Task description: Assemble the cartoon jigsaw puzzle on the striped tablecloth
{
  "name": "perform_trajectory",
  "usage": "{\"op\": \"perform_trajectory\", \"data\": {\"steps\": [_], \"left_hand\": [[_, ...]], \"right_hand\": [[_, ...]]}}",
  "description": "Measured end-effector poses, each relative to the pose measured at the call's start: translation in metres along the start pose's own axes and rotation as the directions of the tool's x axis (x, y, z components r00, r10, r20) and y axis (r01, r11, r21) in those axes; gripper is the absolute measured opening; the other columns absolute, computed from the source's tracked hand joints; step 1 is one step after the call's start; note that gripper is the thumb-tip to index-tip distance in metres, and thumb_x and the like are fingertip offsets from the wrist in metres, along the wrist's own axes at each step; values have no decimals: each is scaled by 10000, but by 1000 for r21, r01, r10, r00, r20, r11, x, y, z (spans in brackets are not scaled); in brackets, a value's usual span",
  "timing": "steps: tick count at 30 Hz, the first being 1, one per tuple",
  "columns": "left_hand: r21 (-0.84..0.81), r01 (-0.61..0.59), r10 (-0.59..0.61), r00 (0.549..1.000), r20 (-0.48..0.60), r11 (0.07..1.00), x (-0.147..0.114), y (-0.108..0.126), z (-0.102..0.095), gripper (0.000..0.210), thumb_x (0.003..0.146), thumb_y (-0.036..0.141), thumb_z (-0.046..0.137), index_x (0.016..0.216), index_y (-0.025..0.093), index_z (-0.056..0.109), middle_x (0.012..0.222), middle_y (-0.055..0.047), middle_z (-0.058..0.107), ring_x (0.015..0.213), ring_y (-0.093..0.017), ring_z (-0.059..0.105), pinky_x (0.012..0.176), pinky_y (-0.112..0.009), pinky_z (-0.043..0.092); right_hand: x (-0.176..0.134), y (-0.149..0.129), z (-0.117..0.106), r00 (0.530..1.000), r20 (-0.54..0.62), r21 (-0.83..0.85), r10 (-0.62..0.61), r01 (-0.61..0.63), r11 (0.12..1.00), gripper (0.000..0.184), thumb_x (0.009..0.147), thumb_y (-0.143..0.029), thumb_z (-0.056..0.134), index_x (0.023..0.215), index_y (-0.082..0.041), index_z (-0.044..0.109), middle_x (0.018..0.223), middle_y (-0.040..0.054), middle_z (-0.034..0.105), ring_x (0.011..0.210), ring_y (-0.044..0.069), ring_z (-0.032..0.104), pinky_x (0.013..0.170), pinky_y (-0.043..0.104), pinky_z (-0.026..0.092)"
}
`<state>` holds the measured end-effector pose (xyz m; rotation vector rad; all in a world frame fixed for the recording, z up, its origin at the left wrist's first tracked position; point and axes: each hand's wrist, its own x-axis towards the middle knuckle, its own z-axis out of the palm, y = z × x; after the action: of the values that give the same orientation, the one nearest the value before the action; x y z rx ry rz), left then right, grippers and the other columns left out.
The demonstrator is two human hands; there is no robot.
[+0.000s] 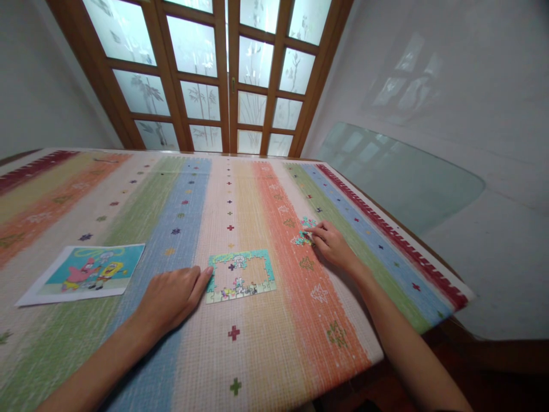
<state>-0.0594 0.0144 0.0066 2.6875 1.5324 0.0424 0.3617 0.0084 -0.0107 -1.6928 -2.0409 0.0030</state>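
A jigsaw puzzle lies on the table with its border joined and a gap in its middle, where the cloth shows through. Some inner pieces stand along its lower side. My left hand rests at the puzzle's left edge, its fingers curled under and its thumb touching the border. To the right, my right hand is over a small pile of loose puzzle pieces, index finger and thumb close together around a piece. The curled fingers of both hands are partly hidden.
On the left lies a printed cartoon picture on white paper. A striped tablecloth covers the table, whose right edge runs beside my right forearm. Behind stand wood-framed glass doors, and a frosted glass panel is at the right wall.
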Motion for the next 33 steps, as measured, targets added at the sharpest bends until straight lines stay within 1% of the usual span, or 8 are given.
{"op": "perform_trajectory", "data": {"steps": [7,11,18,21,25,28,31,33], "left_hand": [[-2,-3,3,1000,-11,1000,0,0,-1,617,1077,447,180,792,189,663,786,-140,766,672,-267,717,602,-342,464],[25,1,-2,1000,31,1000,0,1,-2,620,1087,438,161,830,189,668,824,-140,772,705,-266,726,620,-340,477],[31,61,-65,987,147,998,2,5,-7,591,1076,428,179,889,173,678,931,-178,779,851,-337,755,730,-428,514],[36,49,-54,989,139,998,1,6,-8,582,1082,420,184,875,178,671,920,-168,780,832,-321,752,710,-407,502],[22,-8,7,1000,10,1000,-1,1,1,578,1086,433,204,806,183,644,804,-135,760,701,-276,719,612,-349,448],[-8,-121,117,973,-199,993,-3,-2,11,538,1089,411,244,770,185,613,710,-88,714,591,-218,653,551,-311,406],[2,-295,267,861,-432,956,-5,0,14,458,1089,338,311,762,181,591,660,-44,650,563,-176,593,540,-292,409],[31,-422,377,773,-511,906,-6,4,13,403,1083,274,350,771,180,588,665,-30,621,578,-165,572,550,-292,426]], "right_hand": [[9,12,5,998,46,-48,47,-45,998,322,960,-319,555,1147,-199,788,994,114,669,925,246,625,891,383,486],[12,15,4,993,86,-19,77,-76,997,317,945,-330,583,1159,-203,779,1005,113,660,891,236,623,878,377,481],[31,16,-11,958,240,133,154,-189,973,196,820,-358,709,932,-200,734,882,66,629,782,206,567,776,333,455],[39,17,-16,948,267,164,173,-221,961,200,749,-341,746,865,-196,672,806,37,615,724,187,546,701,306,438],[43,14,-19,936,298,202,188,-254,946,207,765,-374,703,833,-206,603,713,12,605,629,167,527,616,292,412],[45,3,-22,935,307,245,179,-259,934,199,806,-400,648,811,-208,597,697,15,624,598,155,521,593,288,401],[46,-20,-23,956,267,344,120,-211,915,217,795,-410,682,822,-199,636,713,16,643,618,150,531,593,281,397],[47,-42,-21,964,261,416,50,-159,896,222,807,-405,704,869,-193,677,749,21,673,643,147,552,605,277,406]]}}
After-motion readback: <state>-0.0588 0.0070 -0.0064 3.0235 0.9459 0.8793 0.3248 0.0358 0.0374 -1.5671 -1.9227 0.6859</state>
